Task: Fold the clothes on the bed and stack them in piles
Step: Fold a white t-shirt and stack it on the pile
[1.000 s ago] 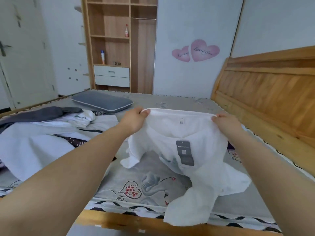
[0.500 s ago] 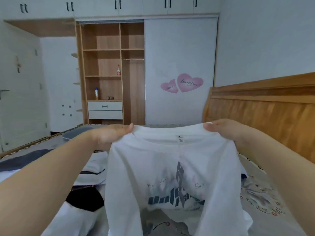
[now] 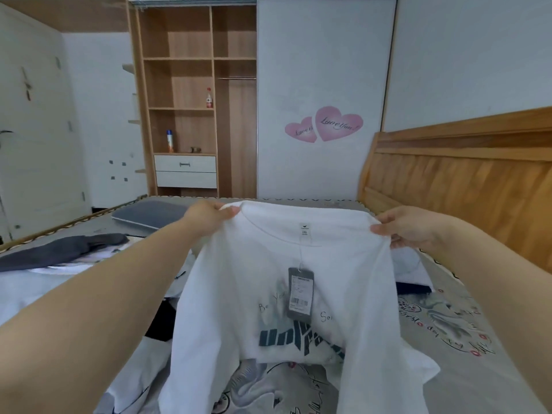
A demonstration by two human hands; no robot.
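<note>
White T-shirt (image 3: 298,282) fabric is held up above the bed (image 3: 466,324), stretched between two raised hands at its shoulder seams, with the inner side of the neck turned toward the camera. The cloth is thin enough that a dark printed graphic is seen through it low on the body, and the sleeves and lower hem are draped down onto the patterned grey sheet. The left shoulder of the garment is pinched by the left hand (image 3: 209,218), the thumb being pressed over the fabric edge and the fingers curled behind it. The right shoulder is gripped by the right hand (image 3: 409,227) in the same manner, with the fingers folded round the bunched seam.

A small white neck label (image 3: 304,231) is sewn inside the collar, and "2XL" can be read on it. A grey hang tag (image 3: 300,292) is suspended from it by a thin string (a barcode is printed near its lower end, the rest being too small to read). Handwritten-style words "Be You" and block letters beginning "un" are made out through the cloth, the remainder being unclear.

Other clothes (image 3: 59,258), dark grey and white, are left unfolded on the left part of the bed, near a grey pillow (image 3: 149,215). Two pink heart stickers (image 3: 325,125) on the wardrobe door are lettered "Love You!".
</note>
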